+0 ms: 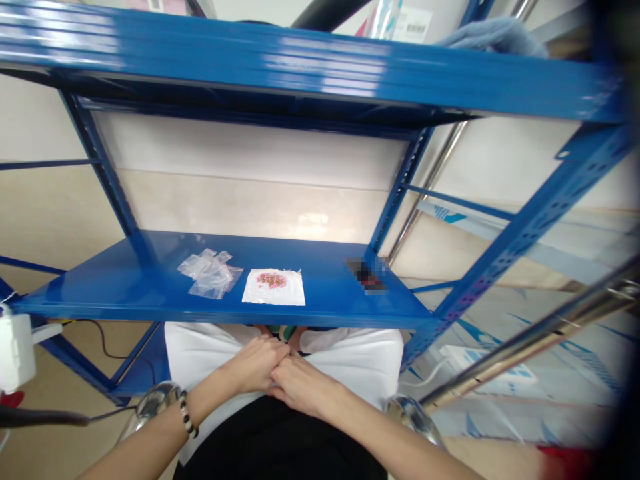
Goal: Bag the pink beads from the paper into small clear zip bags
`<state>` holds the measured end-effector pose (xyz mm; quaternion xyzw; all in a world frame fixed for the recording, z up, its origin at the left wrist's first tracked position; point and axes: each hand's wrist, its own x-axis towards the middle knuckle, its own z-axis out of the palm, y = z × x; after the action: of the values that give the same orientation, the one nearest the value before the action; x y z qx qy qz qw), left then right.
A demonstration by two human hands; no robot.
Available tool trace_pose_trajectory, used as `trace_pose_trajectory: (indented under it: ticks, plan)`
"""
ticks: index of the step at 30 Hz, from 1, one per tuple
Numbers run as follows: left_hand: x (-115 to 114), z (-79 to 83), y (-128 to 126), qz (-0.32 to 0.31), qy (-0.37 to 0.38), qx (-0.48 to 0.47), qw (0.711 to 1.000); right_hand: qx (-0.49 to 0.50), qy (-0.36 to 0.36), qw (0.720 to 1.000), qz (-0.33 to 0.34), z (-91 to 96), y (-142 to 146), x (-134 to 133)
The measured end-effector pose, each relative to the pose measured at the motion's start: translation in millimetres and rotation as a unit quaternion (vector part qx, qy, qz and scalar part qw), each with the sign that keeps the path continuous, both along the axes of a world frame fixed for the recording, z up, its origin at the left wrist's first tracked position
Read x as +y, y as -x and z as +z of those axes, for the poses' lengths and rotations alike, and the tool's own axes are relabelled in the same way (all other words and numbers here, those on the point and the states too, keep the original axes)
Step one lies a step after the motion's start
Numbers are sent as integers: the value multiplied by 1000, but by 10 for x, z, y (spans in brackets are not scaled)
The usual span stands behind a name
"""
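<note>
My left hand [257, 363] and my right hand [303, 383] rest against each other over my lap, just below the shelf's front edge. Their fingers are folded together, and no object shows in them. A bracelet [187, 415] of dark and light beads circles my left wrist. Nearest to the hands, on the blue shelf [325, 280], lies a white cloth-like sheet [274, 295] with a pile of small pink and greenish beads [271, 280] on it. Left of that sheet is a loose heap of clear zip bags [210, 273].
Toward the shelf's right end lies a dark, pixelated item [367, 275]. Overhead runs an upper blue shelf [300, 63] carrying a grey-blue cloth [495, 35]. A blue upright [530, 213] stands at right. A white plug-like device [15, 350] hangs at left.
</note>
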<state>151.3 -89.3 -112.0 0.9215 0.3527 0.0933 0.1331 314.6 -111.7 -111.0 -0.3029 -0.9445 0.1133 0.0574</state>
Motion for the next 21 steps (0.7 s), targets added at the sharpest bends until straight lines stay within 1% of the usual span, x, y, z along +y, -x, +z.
trace_pose_trajectory:
  ticks: [5, 9, 13, 16, 18, 21]
  plan:
    - [39, -7, 6, 5, 8, -4, 1000, -20, -8, 1000, 9, 31, -29, 69]
    - [75, -23, 32, 26, 6, -36, 999, -2, -9, 1000, 21, 167, -36, 98]
    - [171, 13, 145, 30, 35, -111, 993, 74, -2, 996, 44, 365, -56, 124]
    - [278, 73, 264, 58, 72, -181, 979, 180, 27, 982, 52, 503, -102, 206]
    - [333, 118, 316, 89, 90, -243, 962, 264, 38, 964, 10, 565, -136, 338]
    - [349, 167, 318, 122, 113, -328, 930, 354, 19, 929, -104, 590, -167, 684]
